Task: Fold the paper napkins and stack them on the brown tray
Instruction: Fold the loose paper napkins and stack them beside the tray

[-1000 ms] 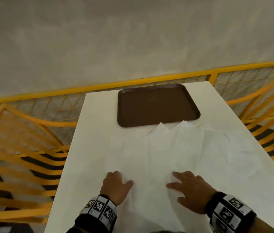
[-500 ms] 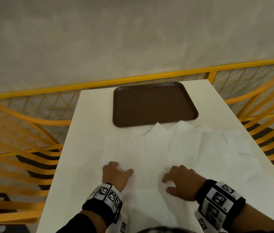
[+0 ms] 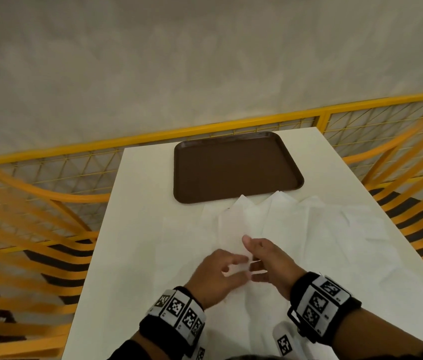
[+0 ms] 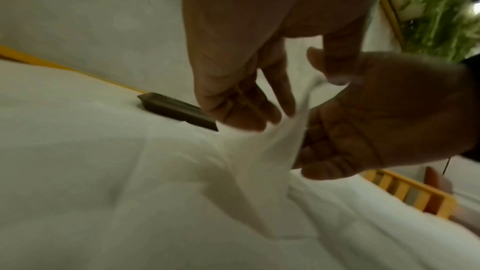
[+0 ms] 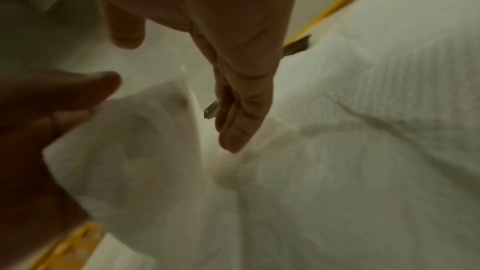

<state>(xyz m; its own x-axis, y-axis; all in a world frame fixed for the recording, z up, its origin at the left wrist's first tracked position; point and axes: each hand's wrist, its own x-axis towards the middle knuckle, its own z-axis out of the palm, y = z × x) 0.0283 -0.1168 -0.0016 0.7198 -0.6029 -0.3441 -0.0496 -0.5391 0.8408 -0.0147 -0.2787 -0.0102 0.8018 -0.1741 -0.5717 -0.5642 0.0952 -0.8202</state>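
Observation:
The brown tray (image 3: 236, 167) lies bare at the far end of the white table (image 3: 137, 229). Several white paper napkins (image 3: 335, 242) lie unfolded and overlapping in front of it. One napkin (image 3: 232, 229) is raised at its near edge above the rest. My left hand (image 3: 215, 276) and right hand (image 3: 270, 266) meet at that edge, each pinching it between thumb and fingers. In the left wrist view the napkin (image 4: 272, 151) is drawn up into the right hand (image 4: 363, 120). In the right wrist view the left hand (image 5: 52, 100) holds the sheet (image 5: 130, 151).
Yellow mesh railing (image 3: 231, 126) runs behind the table's far edge. Yellow slatted chairs (image 3: 23, 229) stand left of the table, and others (image 3: 418, 178) on its right. A pale wall fills the background. Bare tabletop shows to the left of the napkins.
Both hands came off the flat napkins and moved together at the middle. They have taken hold of one napkin's near edge and lifted it.

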